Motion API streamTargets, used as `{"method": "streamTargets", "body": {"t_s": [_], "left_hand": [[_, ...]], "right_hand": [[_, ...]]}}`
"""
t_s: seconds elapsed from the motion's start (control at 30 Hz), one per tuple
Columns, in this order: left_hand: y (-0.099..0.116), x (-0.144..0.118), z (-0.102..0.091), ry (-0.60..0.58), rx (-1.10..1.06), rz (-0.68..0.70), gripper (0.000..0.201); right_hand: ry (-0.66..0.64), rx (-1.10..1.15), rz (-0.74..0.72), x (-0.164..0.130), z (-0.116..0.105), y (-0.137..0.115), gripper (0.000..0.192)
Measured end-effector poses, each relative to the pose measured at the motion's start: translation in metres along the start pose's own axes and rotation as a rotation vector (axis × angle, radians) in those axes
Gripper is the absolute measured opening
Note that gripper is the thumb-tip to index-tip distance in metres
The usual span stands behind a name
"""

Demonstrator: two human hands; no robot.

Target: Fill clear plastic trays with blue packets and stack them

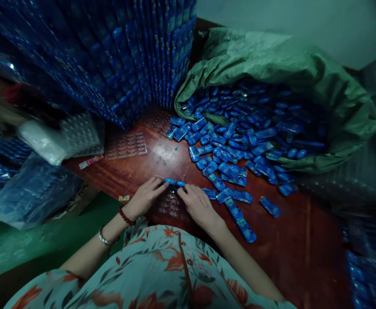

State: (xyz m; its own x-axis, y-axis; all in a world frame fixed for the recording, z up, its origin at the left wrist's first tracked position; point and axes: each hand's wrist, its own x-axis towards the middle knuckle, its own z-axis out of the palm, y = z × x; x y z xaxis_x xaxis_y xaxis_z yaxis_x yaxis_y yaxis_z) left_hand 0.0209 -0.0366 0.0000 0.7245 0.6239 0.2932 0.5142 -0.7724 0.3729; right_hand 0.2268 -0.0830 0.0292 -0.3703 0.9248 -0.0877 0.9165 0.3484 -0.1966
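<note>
My left hand (147,195) and my right hand (198,204) meet at the near edge of the table. Between them is a short row of small glossy blue packs (169,182). The left fingertips are closed on the row's left end, and the right thumb and fingers press on its right end. Directly below lies a clear plastic tray (171,205) with moulded pockets, its sides partly covered by my hands. Many loose blue packs (218,182) with printed labels are strewn over the table to the right of my right hand.
A large green sack (345,90) lies open at the back right, full of blue packs. Tall stacks of filled blue trays (110,56) rise at the back left. Another clear tray (126,145) and a pink wrapper (91,162) lie left on the red-brown table (290,249).
</note>
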Motion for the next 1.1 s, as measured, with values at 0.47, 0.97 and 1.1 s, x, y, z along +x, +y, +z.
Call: {"method": "streamTargets", "body": {"t_s": [0.47,0.97,1.1], "left_hand": [[0.001,-0.001,0.021,0.071,-0.152,-0.057,0.041],[-0.088,0.158,0.054,0.008,-0.228,-0.364,0.009],[-0.077,0.141,0.04,-0.039,-0.251,-0.352,0.01]], "right_hand": [[0.114,-0.084,-0.033,0.002,0.007,-0.013,0.026],[0.303,0.138,0.365,0.098,0.004,0.07,0.033],[0.473,0.57,0.336,0.059,0.004,0.062,0.027]]}}
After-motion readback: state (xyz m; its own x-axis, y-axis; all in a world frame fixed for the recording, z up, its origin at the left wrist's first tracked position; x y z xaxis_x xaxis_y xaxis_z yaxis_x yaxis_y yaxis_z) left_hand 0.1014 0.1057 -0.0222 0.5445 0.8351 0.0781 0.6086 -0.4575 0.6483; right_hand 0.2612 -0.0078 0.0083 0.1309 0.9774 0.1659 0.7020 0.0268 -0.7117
